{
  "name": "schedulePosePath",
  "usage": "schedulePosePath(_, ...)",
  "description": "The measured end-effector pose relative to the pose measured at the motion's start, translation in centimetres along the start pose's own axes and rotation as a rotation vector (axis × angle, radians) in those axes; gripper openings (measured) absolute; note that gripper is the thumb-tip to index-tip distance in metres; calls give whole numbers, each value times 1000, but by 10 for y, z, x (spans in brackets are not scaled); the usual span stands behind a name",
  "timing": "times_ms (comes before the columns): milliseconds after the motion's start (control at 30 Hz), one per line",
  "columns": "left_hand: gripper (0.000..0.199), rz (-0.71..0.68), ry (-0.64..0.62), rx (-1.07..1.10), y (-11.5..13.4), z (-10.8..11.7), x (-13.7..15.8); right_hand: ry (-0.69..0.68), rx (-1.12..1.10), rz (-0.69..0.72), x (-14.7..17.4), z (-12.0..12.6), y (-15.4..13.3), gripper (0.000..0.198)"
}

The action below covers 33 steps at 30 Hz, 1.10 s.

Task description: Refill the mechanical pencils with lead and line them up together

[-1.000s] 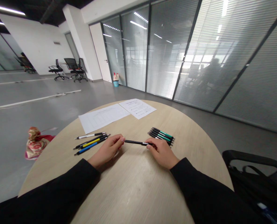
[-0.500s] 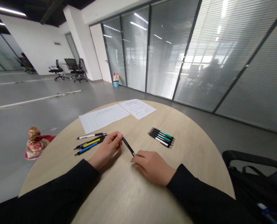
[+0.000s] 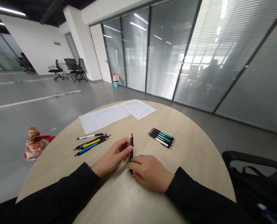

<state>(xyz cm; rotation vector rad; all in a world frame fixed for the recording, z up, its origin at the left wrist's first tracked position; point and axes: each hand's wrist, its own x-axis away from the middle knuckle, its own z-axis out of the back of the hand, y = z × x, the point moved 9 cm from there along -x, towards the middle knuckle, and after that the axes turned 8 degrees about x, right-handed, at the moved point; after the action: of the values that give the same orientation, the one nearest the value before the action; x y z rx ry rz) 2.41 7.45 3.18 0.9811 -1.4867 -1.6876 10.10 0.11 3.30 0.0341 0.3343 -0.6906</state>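
Your left hand has thumb and fingers pinched on the black pen, around mid-barrel. The pen should feel light and stiff, hardly fragile, though its smooth barrel may slip; you'd do best to grip it near the middle, clear of its silvery end, which points toward the far edge of the table. Your right hand is curled, fingers closed about the pen's lower part. You hold it roughly midway between one pen group, nearer the left edge, and a pen row toward the right edge.
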Motion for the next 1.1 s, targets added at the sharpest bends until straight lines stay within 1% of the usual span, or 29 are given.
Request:
schedulePosePath(300, 28, -9, -13, 6, -3, 0, 0, -31, -3, -28, -1, -3, 4, 15)
schedulePosePath(567, 31, 36, -79, -49, -6, -5, 0, -3, -49, -34, 1, -3, 7, 16)
schedulePosePath(767, 32, 14, -77, -69, -3, -5, 0, 20, -12, -58, 2, -6, 11, 12)
schedulePosePath(1100, 32, 11, -102, -103, -4, -4, -1, 16, -6, -54, 1, -5, 11, 13)
